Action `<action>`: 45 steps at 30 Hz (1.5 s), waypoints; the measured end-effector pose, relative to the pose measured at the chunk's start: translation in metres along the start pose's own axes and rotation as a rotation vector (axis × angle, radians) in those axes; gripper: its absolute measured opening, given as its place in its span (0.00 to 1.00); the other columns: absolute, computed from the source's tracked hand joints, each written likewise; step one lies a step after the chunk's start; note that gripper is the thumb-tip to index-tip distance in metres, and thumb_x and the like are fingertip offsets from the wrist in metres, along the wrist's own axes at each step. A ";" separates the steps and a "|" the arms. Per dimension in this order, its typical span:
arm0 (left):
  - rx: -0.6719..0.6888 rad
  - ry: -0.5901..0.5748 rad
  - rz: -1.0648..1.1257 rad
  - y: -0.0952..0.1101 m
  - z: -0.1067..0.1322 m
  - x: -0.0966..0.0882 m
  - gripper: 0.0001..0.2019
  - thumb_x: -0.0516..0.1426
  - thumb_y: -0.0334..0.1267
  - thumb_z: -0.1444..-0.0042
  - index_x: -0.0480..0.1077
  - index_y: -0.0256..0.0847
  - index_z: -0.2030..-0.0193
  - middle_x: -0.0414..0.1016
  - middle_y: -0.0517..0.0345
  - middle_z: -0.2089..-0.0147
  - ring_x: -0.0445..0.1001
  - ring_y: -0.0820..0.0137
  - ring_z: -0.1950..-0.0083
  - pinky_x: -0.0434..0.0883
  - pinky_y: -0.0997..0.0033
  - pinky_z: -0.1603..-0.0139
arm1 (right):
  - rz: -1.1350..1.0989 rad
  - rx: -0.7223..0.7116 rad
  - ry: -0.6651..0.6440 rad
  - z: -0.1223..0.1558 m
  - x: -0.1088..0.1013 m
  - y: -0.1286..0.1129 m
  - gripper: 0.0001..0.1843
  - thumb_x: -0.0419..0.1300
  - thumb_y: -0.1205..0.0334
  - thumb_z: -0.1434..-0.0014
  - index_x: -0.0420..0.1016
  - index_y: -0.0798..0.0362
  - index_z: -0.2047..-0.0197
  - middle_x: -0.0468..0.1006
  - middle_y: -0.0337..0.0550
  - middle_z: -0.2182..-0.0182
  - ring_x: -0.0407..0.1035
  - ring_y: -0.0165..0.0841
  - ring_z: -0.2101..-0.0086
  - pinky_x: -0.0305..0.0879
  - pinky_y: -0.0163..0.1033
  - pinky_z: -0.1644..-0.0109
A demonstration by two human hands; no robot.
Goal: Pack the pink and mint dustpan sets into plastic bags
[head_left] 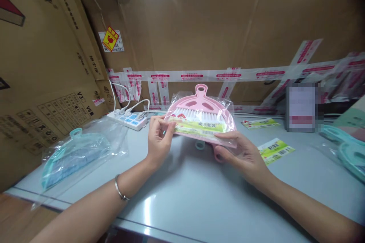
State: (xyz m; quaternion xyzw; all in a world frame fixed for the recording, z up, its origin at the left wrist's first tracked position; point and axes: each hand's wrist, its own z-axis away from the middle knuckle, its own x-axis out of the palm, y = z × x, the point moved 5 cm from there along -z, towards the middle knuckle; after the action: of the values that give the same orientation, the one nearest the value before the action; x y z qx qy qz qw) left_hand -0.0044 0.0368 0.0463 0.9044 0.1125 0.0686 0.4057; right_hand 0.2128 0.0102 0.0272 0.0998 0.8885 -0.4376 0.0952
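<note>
Between my two hands a pink dustpan and brush set (201, 103) in a clear plastic bag is held up above the table, tilted toward me. A green-and-yellow label card (196, 127) with red mushrooms lies across its front, below the white bristles. My left hand (160, 136) pinches the left edge, thumb over the card. My right hand (242, 153) grips the lower right corner. Below the set show a pink handle loop (219, 153) and a teal ring (200, 144); what the ring belongs to is hidden.
A bagged teal dustpan set (75, 152) lies at left, more teal dustpans (352, 155) at right. Label cards (276, 151) lie right of my hands. A power strip (128, 119) and a screen device (301, 108) stand before the tall cardboard box (199, 26) at the back.
</note>
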 end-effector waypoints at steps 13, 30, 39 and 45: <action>-0.315 -0.241 0.189 -0.015 0.013 0.021 0.24 0.60 0.40 0.49 0.49 0.48 0.51 0.58 0.55 0.49 0.73 0.75 0.65 0.75 0.69 0.67 | 0.097 0.018 0.370 0.001 -0.019 0.009 0.12 0.55 0.51 0.40 0.74 0.47 0.59 0.76 0.41 0.62 0.71 0.34 0.60 0.68 0.41 0.56; -0.097 -0.386 -0.145 -0.013 0.016 0.025 0.55 0.69 0.37 0.63 0.36 0.49 0.35 0.63 0.44 0.45 0.65 0.53 0.41 0.61 0.43 0.41 | -0.159 0.419 0.140 -0.009 -0.007 0.029 0.22 0.62 0.45 0.49 0.70 0.53 0.58 0.78 0.43 0.66 0.73 0.36 0.67 0.71 0.40 0.63; 0.046 -0.368 -0.196 -0.006 0.022 0.029 0.49 0.64 0.36 0.53 0.34 0.51 0.34 0.58 0.43 0.39 0.62 0.54 0.38 0.61 0.45 0.39 | 0.171 0.277 0.116 -0.020 -0.018 0.023 0.19 0.53 0.44 0.42 0.67 0.51 0.70 0.65 0.36 0.79 0.60 0.30 0.78 0.58 0.35 0.77; 0.337 -0.392 -0.245 0.007 0.032 0.034 0.48 0.62 0.39 0.49 0.30 0.52 0.33 0.56 0.40 0.38 0.69 0.55 0.45 0.73 0.54 0.51 | 0.244 0.187 0.248 -0.026 -0.025 0.020 0.16 0.49 0.47 0.39 0.66 0.51 0.67 0.67 0.39 0.74 0.60 0.33 0.72 0.56 0.37 0.69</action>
State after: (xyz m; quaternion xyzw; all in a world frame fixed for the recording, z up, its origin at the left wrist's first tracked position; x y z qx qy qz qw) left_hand 0.0360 0.0179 0.0319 0.9349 0.1501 -0.1767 0.2689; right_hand 0.2403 0.0400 0.0340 0.2683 0.8302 -0.4879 0.0275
